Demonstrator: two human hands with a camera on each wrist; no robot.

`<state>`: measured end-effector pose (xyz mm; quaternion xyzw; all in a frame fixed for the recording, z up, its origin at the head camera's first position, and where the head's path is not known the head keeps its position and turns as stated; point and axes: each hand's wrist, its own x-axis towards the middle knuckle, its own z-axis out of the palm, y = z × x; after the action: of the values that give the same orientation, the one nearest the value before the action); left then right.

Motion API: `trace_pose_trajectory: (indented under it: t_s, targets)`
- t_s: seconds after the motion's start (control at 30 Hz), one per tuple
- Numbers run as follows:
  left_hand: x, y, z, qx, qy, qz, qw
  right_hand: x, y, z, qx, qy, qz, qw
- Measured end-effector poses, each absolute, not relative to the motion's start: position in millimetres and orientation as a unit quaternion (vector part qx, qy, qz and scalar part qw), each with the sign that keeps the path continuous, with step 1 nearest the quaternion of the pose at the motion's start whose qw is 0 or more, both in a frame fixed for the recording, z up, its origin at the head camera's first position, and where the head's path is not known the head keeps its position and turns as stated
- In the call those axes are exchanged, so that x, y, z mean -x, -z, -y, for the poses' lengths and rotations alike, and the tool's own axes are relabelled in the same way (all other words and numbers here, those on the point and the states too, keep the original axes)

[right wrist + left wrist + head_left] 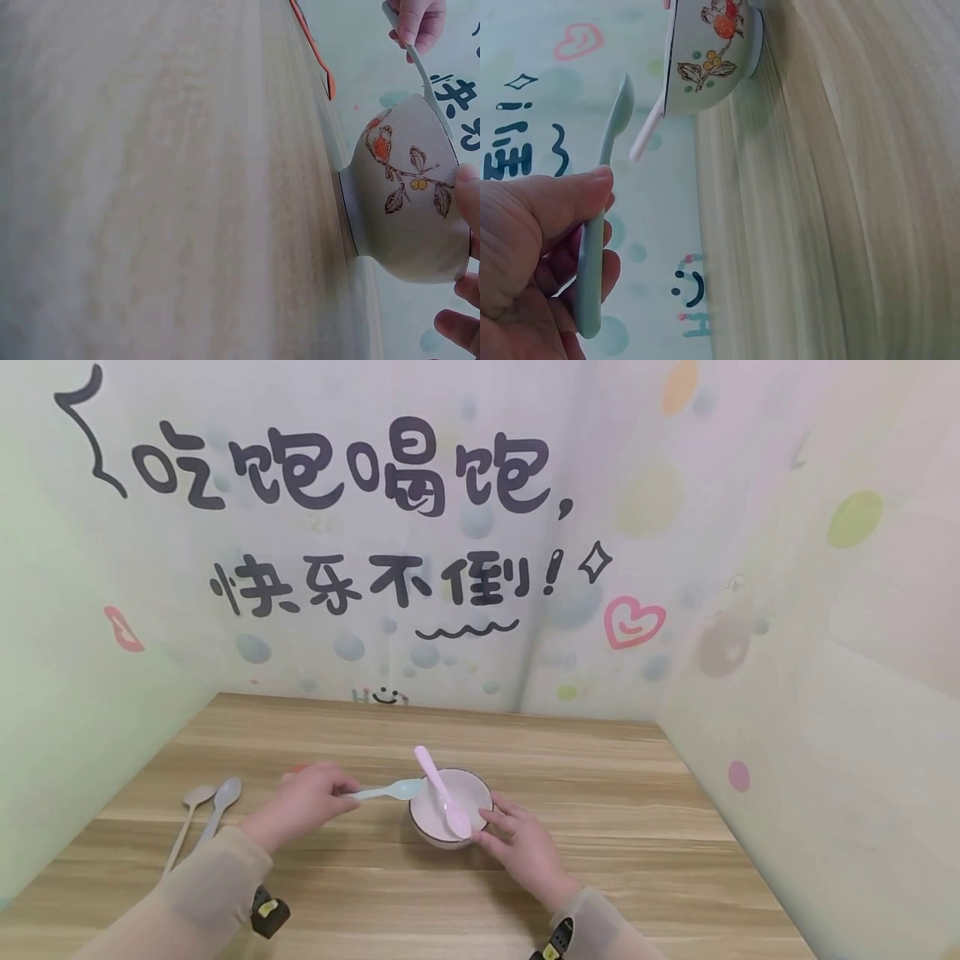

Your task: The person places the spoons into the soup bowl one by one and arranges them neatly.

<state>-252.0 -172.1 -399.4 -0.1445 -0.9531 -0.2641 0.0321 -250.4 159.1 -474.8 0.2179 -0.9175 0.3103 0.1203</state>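
Fingers of the left hand (303,806) pinch a pale blue-green spoon (386,792) along its handle, thumb on one side and fingertips curled beneath, so that its scoop points to the right, just above the left side of a white bowl (470,792). Fingers of the right hand (531,853) rest spread against the bowl's right side, near the rim

The held spoon looks like smooth plastic: light, stiff enough not to sag, perhaps a little slippery. The handle's broad outer half seems the best place to take it, leaving the scoop free, and a gentle pinch should do

The bowl stands upright on the desk (637,827). It looks glazed and hard, probably heavier than the spoon and likely to chip if knocked; its curved wall could slide under damp fingertips, so thumb and fingers on opposite sides below the rim would be safest. A pink spoon (440,789) lies inside, its handle leaning out over the far rim, and being light it would probably shift if the bowl tipped
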Motion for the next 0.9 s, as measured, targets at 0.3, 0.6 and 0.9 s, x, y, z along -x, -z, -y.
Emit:
trace_pose_trajectory:
  t_s: [0.3,0.6,0.9]
  targets:
    - [252,392,164,0.160,0.221,0.961,0.042,251,474,-159,-0.217,-0.309,0.919,0.115]
    - [255,388,153,0.180,0.195,0.964,0.025,249,473,-159,-0.214,-0.313,0.919,0.111]
    - [254,385,145,0.211,0.216,0.953,0.014,249,475,-159,-0.217,-0.307,0.919,0.121]
